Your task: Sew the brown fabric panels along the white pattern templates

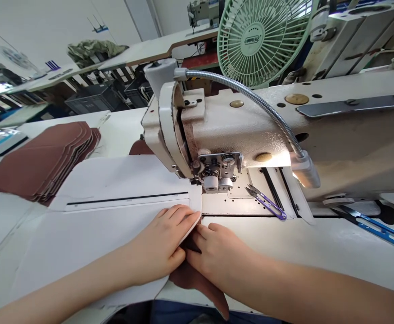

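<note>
A large white template sheet (115,243) with a long black-edged slot lies on the machine bed, its right edge near the sewing head. My left hand (166,238) holds that edge, fingers closed together over the top and thumb at the side. Beside it, my right hand (217,254) is closed on a brown fabric piece (200,285), which runs under the template's edge and hangs toward me. The right fingertips are partly hidden under the template. Just above both hands is the sewing machine head (213,173), with its presser area partly hidden.
Purple thread snips (267,203) lie right of the needle area, near white slotted strips (293,193). Blue-handled scissors (379,227) rest at far right. A stack of brown fabric pieces (41,157) sits at left. A lamp (305,168) and green fan (260,40) stand behind.
</note>
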Motion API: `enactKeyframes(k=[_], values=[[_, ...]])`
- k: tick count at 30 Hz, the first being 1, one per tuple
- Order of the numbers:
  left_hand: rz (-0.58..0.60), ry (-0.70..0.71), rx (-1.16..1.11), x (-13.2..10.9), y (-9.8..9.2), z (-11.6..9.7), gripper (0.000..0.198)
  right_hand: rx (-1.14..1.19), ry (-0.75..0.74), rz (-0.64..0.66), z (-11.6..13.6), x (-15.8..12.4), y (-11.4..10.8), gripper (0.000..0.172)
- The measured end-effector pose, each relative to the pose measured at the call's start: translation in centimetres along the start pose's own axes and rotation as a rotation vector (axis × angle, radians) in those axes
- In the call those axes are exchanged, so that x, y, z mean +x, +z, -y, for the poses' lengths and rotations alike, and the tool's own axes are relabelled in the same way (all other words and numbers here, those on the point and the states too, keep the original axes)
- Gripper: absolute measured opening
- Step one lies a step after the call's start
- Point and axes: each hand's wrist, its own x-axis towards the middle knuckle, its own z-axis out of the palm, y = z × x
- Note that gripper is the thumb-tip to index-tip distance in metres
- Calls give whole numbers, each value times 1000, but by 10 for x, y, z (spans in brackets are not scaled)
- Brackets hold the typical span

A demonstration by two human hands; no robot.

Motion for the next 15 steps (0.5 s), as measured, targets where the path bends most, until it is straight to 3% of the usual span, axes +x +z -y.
enactKeyframes(k=[6,11,15], values=[[23,4,113,6,-6,5,64,34,-16,-14,-13,-6,-5,77],[19,-7,173,15,-11,8,58,68,37,54,-21,-8,-19,69],[14,18,244,21,-14,9,59,15,110,65,-21,-2,-17,70]])
